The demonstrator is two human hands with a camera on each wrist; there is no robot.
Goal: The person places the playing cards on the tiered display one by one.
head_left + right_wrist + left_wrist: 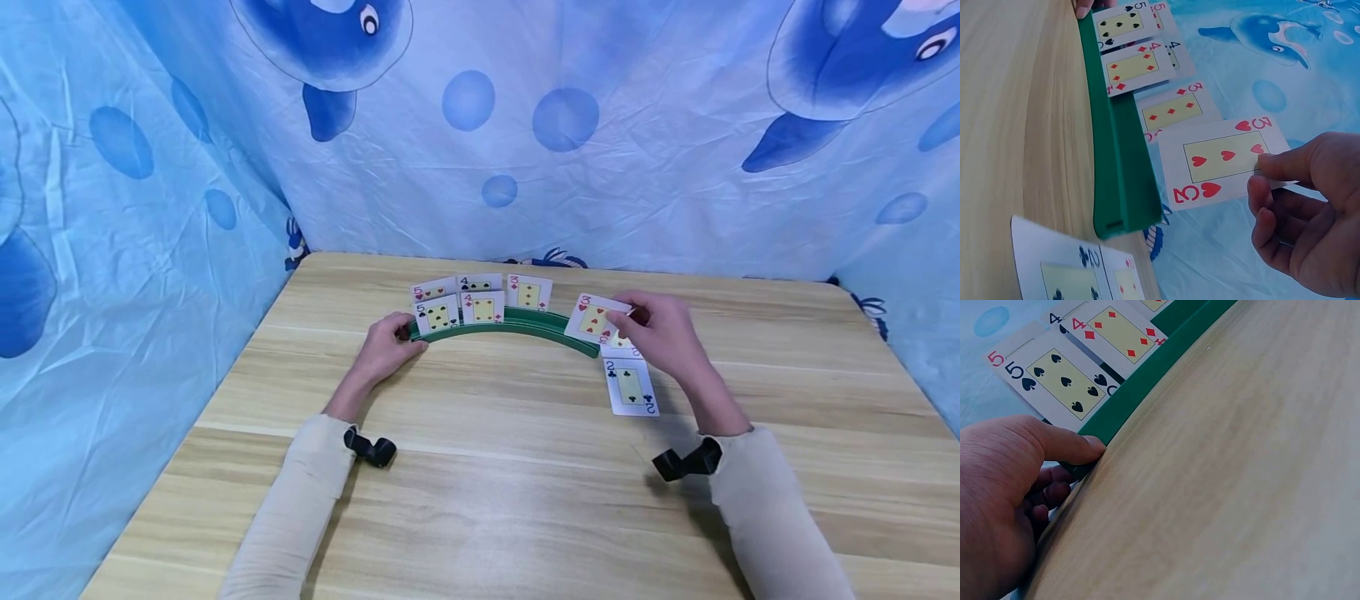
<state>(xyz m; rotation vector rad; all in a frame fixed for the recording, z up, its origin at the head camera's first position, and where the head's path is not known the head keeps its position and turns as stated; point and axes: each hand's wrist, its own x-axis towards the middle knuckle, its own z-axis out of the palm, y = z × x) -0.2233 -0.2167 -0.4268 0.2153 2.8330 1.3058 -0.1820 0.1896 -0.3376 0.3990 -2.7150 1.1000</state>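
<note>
A green curved card holder stands on the table, its left end gripped between the thumb and fingers of my left hand. In its front row are the five of spades and the four of diamonds. Behind them show a red five, a black four and the three of diamonds. My right hand pinches the three of hearts by its edge, above the holder's right end. Below that hand lie the two of clubs and a partly hidden red card.
The wooden table reaches back to a blue sheet with printed whales and bubbles, which hangs behind and at both sides. A black wrist camera sits on the left sleeve, another camera on the right.
</note>
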